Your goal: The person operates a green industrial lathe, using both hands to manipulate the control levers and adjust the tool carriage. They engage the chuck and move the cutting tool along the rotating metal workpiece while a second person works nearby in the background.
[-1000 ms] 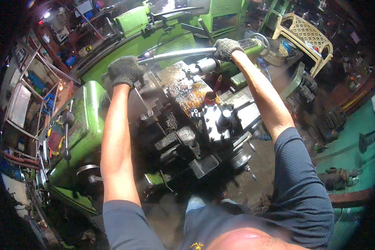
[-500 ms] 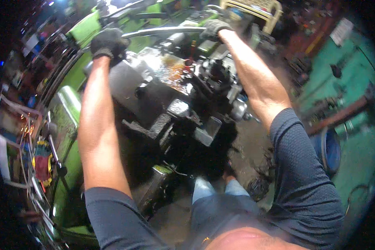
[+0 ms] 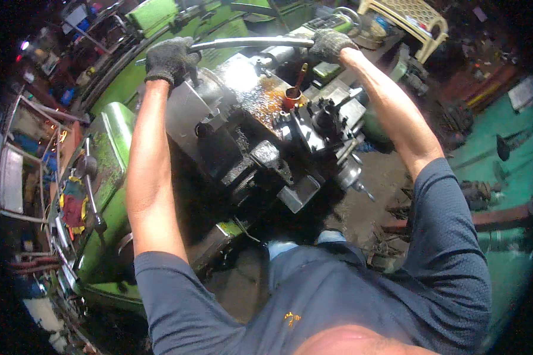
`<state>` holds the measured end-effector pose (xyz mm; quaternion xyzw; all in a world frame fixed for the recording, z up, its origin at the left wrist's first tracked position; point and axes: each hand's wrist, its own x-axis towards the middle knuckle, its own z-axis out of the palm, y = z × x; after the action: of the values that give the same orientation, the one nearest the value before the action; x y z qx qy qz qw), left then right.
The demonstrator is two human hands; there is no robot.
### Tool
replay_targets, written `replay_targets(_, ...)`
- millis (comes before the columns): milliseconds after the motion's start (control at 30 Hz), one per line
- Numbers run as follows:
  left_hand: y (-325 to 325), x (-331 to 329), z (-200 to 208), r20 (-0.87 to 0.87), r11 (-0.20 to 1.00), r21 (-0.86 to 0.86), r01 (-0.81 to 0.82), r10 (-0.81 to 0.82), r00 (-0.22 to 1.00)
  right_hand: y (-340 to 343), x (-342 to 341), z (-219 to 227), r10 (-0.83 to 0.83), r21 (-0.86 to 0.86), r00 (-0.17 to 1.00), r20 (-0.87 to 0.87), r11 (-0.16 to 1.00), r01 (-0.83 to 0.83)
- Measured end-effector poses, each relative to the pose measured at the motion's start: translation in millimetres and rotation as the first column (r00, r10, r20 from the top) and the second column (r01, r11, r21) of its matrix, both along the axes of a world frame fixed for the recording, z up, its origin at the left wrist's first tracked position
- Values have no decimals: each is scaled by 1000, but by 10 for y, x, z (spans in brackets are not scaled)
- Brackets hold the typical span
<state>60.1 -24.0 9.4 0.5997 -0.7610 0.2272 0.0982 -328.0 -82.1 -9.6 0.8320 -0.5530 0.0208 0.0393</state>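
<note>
A long grey metal rod (image 3: 251,42) runs crosswise over the far side of a lathe (image 3: 266,157), looking slightly bowed in this wide picture. My left hand (image 3: 170,59), in a dark knit glove, is closed round its left part, and a short end pokes out beyond the fist. My right hand (image 3: 333,45), gloved in grey, is closed round the rod at the right. Both arms are stretched far forward. Below the rod, a red pot (image 3: 291,99) with a brush-like handle stands by an oily, shiny metal surface (image 3: 260,92). The fingertips are partly hidden.
The lathe's tool post (image 3: 324,121) and a pointed chuck-like part (image 3: 350,174) jut out right of centre. A green machine housing (image 3: 109,142) with a lever (image 3: 95,195) stands at left. A cream plastic chair (image 3: 414,23) is at the far right.
The view has shifted, so the lathe and both hands appear farther right. Both hands keep their hold on the rod; the picture is sharper now.
</note>
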Motion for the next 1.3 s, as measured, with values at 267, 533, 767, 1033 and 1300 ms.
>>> replay_targets(267, -172, -178, 2, -101, 963, 52, -263, 267, 958, -811, -1254, -261, 44, 149, 999, -18, 988, -41)
replay_targets(533, -254, -417, 61, 157, 832, 170, -528, 506, 848, -274, -2938, -1232, 100, 255, 994, 47, 961, -108)
replay_targets(767, 308, -807, -132, 215, 880, -22, -474, 467, 858, 943, -3198, -2505, -275, 556, 906, 322, 830, 54)
replay_targets(1033, 1748, -1301, 55, 230, 957, -284, -59, 128, 965, 1684, -2741, -2370, -595, 790, 720, 357, 604, 107)
replay_targets(1300, 3232, -1162, -1544, -7, 615, 704, -354, 504, 863, 1622, -2355, -2264, -566, 788, 663, 489, 613, -58)
